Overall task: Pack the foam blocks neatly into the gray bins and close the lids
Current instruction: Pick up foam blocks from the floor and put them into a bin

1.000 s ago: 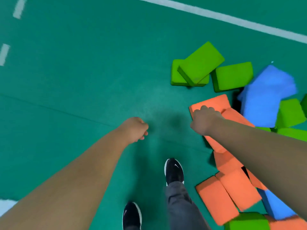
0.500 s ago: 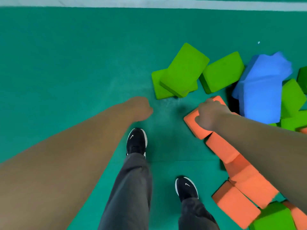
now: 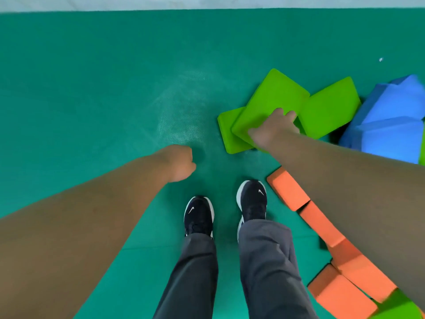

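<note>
The floor [image 3: 92,77] is a teal-green mat with a fine woven texture, and it fills nearly the whole view. Along the top edge runs 1 pale grey-white band [image 3: 207,2], straight, level and somewhat blurred. Near the middle of the mat lies a paler, scuffed patch [image 3: 181,116] where the weave catches the light. Lower down, 1 faint seam [image 3: 149,246] crosses the mat at a slight tilt. At the upper right sits 1 tiny white speck [image 3: 380,59]. The light is even and soft, and the shadows on the mat are dim and soft-edged.
</note>
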The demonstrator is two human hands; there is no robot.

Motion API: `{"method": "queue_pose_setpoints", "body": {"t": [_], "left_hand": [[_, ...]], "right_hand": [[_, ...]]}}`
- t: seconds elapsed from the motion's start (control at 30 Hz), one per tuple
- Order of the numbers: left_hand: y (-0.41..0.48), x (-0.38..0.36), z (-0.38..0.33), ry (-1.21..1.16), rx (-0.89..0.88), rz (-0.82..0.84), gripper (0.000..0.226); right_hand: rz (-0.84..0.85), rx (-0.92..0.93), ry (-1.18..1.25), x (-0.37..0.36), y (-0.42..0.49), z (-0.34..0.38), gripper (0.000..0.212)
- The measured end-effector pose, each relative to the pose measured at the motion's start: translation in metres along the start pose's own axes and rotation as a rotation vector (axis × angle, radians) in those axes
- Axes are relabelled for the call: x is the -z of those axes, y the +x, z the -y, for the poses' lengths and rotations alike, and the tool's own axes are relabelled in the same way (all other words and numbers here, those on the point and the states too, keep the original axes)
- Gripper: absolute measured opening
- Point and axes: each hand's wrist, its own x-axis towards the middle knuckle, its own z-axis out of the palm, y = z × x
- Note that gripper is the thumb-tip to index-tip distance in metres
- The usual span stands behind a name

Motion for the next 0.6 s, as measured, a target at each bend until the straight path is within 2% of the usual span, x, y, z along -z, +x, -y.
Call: {"method": "queue_pose_setpoints", "body": {"t": [0.1,0.2,0.33,0.6], "left_hand": [[0.030,-0.001,0.002,-0.024,0.015,0.001,0.031],[0.064,-0.001,0.007,-0.097,0.044,-0.013,0.026],[0.102,-0.003,0.010,-0.170,0.119,-0.023,0.026],[0.153,0.010,-0.026,-0.345,0.201,-0.128,0.046]], "right_hand": [[-0.027,-0.090,0.095,-0.003,0.035,0.009,0.102],[-0.030,-0.119,0.090,-0.009,0.066,0.019,0.123],[-0.068,-0.041,0.062,-0.020,0.095,0.023,0.121],[-0.134,0.036,0.019,-0.024,0.116,0.010,0.125]]}}
